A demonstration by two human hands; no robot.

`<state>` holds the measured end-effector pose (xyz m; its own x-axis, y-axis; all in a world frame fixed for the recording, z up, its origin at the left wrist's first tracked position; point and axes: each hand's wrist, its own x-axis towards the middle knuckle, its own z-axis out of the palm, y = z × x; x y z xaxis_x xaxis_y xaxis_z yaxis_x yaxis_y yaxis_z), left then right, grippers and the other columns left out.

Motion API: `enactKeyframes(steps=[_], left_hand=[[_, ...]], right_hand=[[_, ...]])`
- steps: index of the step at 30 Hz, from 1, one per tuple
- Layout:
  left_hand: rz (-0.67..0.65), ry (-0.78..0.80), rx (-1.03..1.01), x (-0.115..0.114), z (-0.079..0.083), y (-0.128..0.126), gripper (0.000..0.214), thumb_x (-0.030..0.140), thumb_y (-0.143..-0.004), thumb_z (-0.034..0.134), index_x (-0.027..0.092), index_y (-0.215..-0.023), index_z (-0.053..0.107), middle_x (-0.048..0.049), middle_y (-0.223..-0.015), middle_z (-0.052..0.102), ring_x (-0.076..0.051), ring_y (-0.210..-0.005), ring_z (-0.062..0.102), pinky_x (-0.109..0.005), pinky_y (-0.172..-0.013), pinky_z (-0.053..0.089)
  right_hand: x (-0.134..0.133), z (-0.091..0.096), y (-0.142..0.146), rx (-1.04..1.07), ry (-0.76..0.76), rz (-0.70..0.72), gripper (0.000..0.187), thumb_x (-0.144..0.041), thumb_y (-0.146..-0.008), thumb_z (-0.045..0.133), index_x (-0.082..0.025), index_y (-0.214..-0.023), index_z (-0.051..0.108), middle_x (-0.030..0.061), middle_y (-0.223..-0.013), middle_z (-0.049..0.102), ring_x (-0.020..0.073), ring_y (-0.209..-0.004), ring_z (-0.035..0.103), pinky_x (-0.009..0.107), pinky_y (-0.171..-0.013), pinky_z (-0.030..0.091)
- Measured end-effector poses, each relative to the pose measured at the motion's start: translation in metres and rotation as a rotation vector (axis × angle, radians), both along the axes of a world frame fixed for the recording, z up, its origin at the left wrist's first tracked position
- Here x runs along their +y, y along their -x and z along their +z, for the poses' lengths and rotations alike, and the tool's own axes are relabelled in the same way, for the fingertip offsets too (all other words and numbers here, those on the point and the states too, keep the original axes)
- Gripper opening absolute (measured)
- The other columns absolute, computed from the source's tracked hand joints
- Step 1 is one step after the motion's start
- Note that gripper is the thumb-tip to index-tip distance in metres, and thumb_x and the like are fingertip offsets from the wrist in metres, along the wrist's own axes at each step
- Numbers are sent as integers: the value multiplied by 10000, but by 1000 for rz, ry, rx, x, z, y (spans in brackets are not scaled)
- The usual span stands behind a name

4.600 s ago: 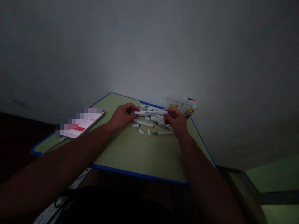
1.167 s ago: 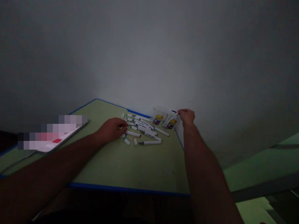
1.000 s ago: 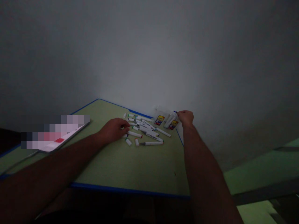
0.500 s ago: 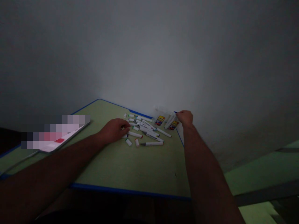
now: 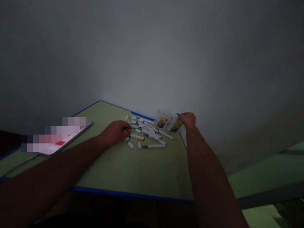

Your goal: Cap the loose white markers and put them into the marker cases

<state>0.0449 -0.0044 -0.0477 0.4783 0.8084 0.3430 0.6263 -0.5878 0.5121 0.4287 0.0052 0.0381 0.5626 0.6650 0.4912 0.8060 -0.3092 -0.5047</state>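
Observation:
At the far right corner of the table, my right hand (image 5: pixel 187 119) pinches the blue upper end of a white marker (image 5: pixel 173 123). That marker slants down into a clear plastic case (image 5: pixel 177 127) with a yellow and red label. A second clear case (image 5: pixel 162 122) with the same kind of label stands just left of it. My left hand (image 5: pixel 117 132) rests at the left side of a loose pile of white markers (image 5: pixel 152 134), fingers curled in. Whatever its fingertips hold is hidden; a white piece (image 5: pixel 135 126) lies right by them.
Several loose caps lie around the pile, among them a green-edged cap (image 5: pixel 130 144) and an orange-edged cap (image 5: pixel 139 145). A lit tablet-like device (image 5: pixel 51 148), partly blurred, lies at the left with a cable. The pale table (image 5: pixel 133 171) has blue edging and meets a grey wall (image 5: pixel 147 63).
Very little differs. The marker in my right hand has shifted slightly within the clear case. My left hand has kept its place by the pile.

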Motion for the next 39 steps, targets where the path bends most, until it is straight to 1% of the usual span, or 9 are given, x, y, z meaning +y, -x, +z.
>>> enactKeyframes(steps=[3,7,17,20,26,28,31,36,39], left_hand=[[3,3,0,0,0,0,278,339,-820,550,201,-939,760,-73,-884,727,-210,-804,634,-327,-743,466],[-7,-18,19,2,-3,0,304,352,-831,530,197,-957,759,-77,-913,730,-214,-820,643,-327,-755,465],[-4,6,9,-2,1,0,280,328,-823,548,190,-944,760,-87,-907,728,-220,-809,634,-343,-755,458],[-5,5,11,-1,1,0,273,332,-833,548,200,-954,754,-78,-919,733,-212,-821,632,-338,-766,456],[-13,-22,27,4,-4,0,302,358,-844,539,188,-976,751,-81,-918,731,-217,-833,641,-336,-771,463],[1,-15,25,5,-4,0,287,340,-832,547,194,-967,754,-80,-916,732,-223,-841,645,-340,-777,470],[19,-23,3,6,-3,2,284,307,-823,537,200,-961,761,-88,-944,739,-234,-863,654,-353,-795,478],[110,-61,-9,13,-5,9,316,299,-828,520,192,-994,766,-105,-961,746,-253,-873,666,-368,-800,487],[148,-62,-6,14,-6,11,314,292,-834,522,191,-1003,766,-97,-953,751,-243,-860,671,-355,-799,490]], right_hand=[[0,-1,-1,-33,16,-54,169,-203,-667,655,-161,-781,773,137,-880,763,277,-886,717,348,-796,536],[1,-2,-1,-55,34,-77,170,-225,-680,663,-169,-793,776,118,-841,762,249,-843,719,310,-754,538],[-4,1,6,-43,16,-89,211,-221,-698,650,-164,-853,782,127,-902,763,251,-876,710,320,-787,522],[-8,5,14,-32,-57,-99,214,-215,-725,625,-164,-866,777,119,-908,761,243,-877,702,316,-800,517],[-17,10,36,0,-318,-75,210,-220,-763,584,-152,-863,756,85,-865,753,194,-818,678,294,-811,507],[-20,3,46,86,-402,-3,210,-235,-739,599,-142,-856,747,73,-824,746,184,-774,671,294,-777,511],[-26,-19,63,289,-472,144,245,-285,-718,606,-128,-858,732,54,-748,730,173,-692,659,284,-685,514],[-46,-59,88,391,-369,183,338,-436,-758,584,-139,-826,731,48,-693,716,162,-617,619,272,-603,484],[-58,-69,92,344,-252,216,324,-437,-768,595,-142,-758,728,45,-661,704,161,-596,605,269,-595,464]])
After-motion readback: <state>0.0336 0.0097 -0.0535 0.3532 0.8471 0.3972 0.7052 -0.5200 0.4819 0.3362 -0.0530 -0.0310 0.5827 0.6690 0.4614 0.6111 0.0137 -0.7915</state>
